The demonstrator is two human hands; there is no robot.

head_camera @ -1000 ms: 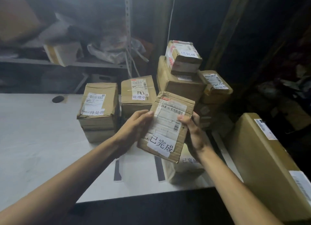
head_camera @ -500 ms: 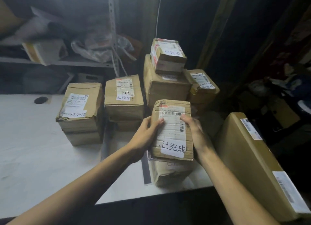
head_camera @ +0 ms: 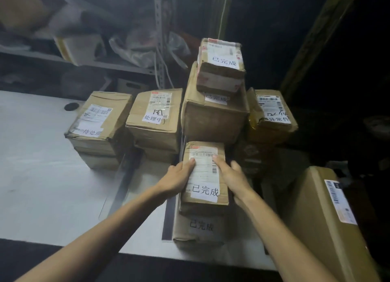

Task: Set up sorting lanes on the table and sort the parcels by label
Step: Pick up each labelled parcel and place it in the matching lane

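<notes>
Both hands hold one parcel (head_camera: 204, 176), brown carton, white label reading 已完成 at its near end, barcode slip on top. Left hand (head_camera: 179, 177) grips its left edge: thumb lies on the top face, fingers curl down the side. Right hand (head_camera: 233, 176) grips the right edge the same way, thumb on the slip, fingers wrapped over the side. The parcel lies flat on top of a lower box (head_camera: 198, 229) also marked 已完成; can't tell if its full weight is down. Directly behind the parcel: big carton (head_camera: 211, 123) with a small 已完成 box (head_camera: 221, 66) stacked on it. Behind-left of the parcel: 处理中 stack (head_camera: 155, 119), two boxes high. Further left of the parcel: 待处理 stack (head_camera: 99, 123), also two high. Behind-right of the parcel: crumpled box (head_camera: 272, 117), label text upside down. Right of the parcel, well apart: long carton (head_camera: 329, 220) with a barcode label, tilted. Black tape strip (head_camera: 168, 218) on the table (head_camera: 42, 176) just left of the parcel's base box. Shelf (head_camera: 118, 67) far behind the parcel, blurred clutter on it.
</notes>
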